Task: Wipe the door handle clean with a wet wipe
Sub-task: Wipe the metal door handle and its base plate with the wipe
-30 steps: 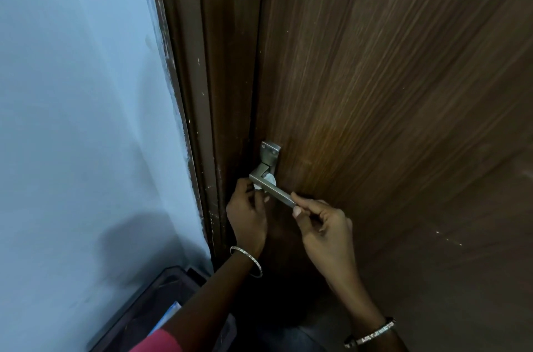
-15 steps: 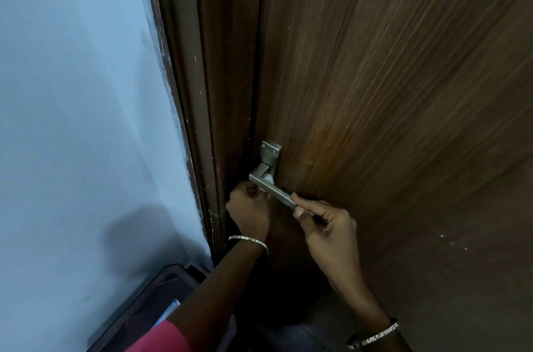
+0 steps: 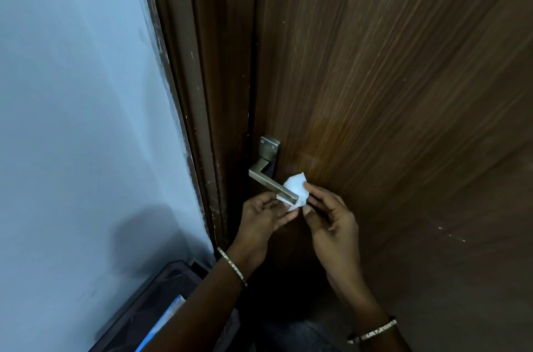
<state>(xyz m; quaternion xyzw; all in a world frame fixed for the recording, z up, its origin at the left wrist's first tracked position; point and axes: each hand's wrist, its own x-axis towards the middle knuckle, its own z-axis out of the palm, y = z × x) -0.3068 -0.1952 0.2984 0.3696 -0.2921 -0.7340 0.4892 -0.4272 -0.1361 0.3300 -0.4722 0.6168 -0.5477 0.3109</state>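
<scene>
A brushed-metal lever door handle (image 3: 266, 181) juts from its plate on the dark wooden door (image 3: 389, 92). A white wet wipe (image 3: 297, 187) hangs bunched behind and under the lever's free end. My left hand (image 3: 264, 222) pinches the wipe's lower left corner just below the lever tip. My right hand (image 3: 331, 224) pinches the wipe's right edge with thumb and forefinger. Both hands sit just below the handle, a bangle on each wrist.
The brown door frame (image 3: 202, 92) runs down the left of the door, with a pale blue wall (image 3: 80, 121) beside it. A dark bin (image 3: 150, 311) with something blue and white inside stands at the bottom left by my left forearm.
My left hand came out from under the lever's base to its tip. My right hand let go of the lever end. The white wipe is now spread between both hands.
</scene>
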